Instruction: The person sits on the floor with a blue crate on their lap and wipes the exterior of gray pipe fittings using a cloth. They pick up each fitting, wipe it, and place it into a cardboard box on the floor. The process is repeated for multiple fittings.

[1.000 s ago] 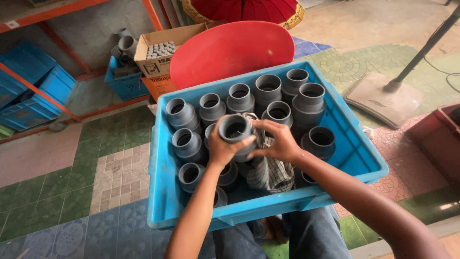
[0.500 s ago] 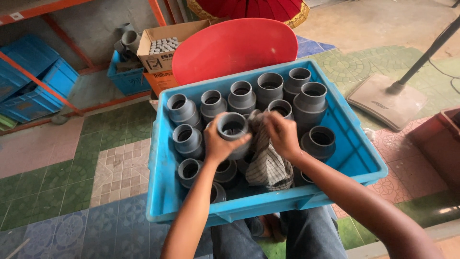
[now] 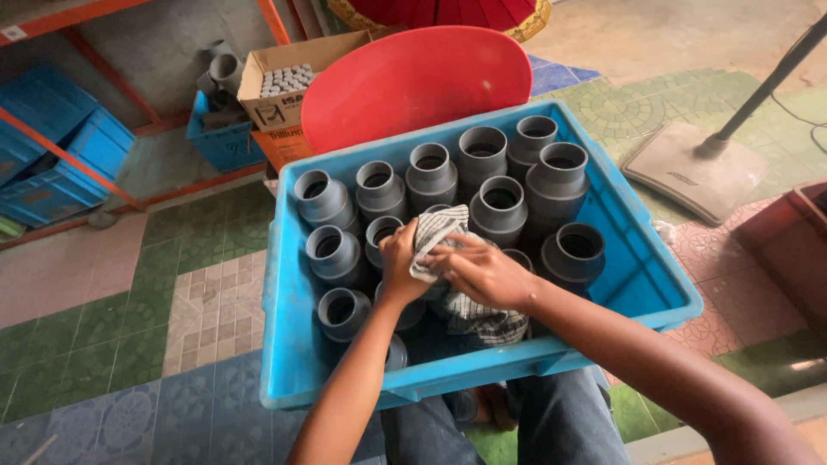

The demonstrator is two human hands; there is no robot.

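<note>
Left hand (image 3: 398, 263) grips the grey pipe fitting (image 3: 431, 284); right hand (image 3: 482, 271) presses the checked cloth (image 3: 439, 237) on it. Wipe evenly; keep it steady.

Your left hand (image 3: 398, 263) grips a grey pipe fitting that is mostly hidden under a checked cloth (image 3: 441, 232). Your right hand (image 3: 482, 271) presses the cloth onto it. Both hands are over a blue plastic crate (image 3: 642, 267) on your lap, filled with upright grey pipe fittings (image 3: 482, 155). A red plastic chair (image 3: 413, 82) stands just behind the crate.
</note>
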